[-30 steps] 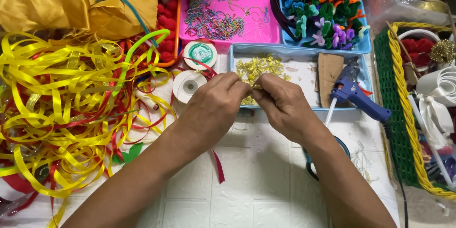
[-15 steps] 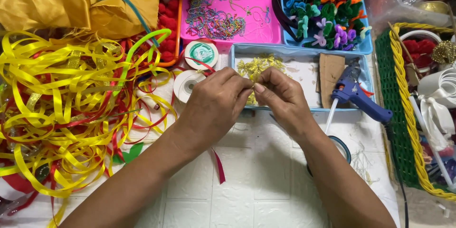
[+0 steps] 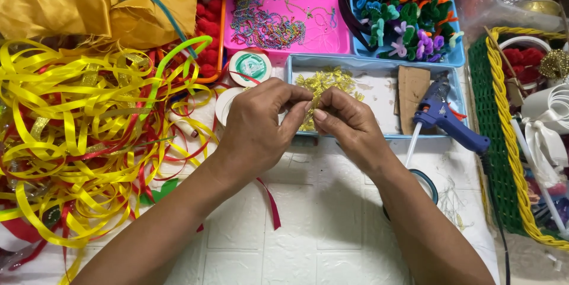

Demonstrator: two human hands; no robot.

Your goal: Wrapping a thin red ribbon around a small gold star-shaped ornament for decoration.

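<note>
- I see the left hand [image 3: 261,122] and right hand [image 3: 349,125] meeting fingertip to fingertip, pinching a small gold piece [image 3: 315,102] between them.
- Just behind them lies a light blue tray [image 3: 379,67] with gold trinkets [image 3: 326,80].
- A blue glue gun [image 3: 447,120] rests at the tray's right end.
- Yellow ribbons [image 3: 71,142] are heaped at left.

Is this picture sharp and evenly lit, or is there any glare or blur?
Head view: bright, even light, only faint shadows under the left hand and right hand; yellow ribbons show slight sheen; the centre is sharp, and the white basket at the edge looks softer.
</note>
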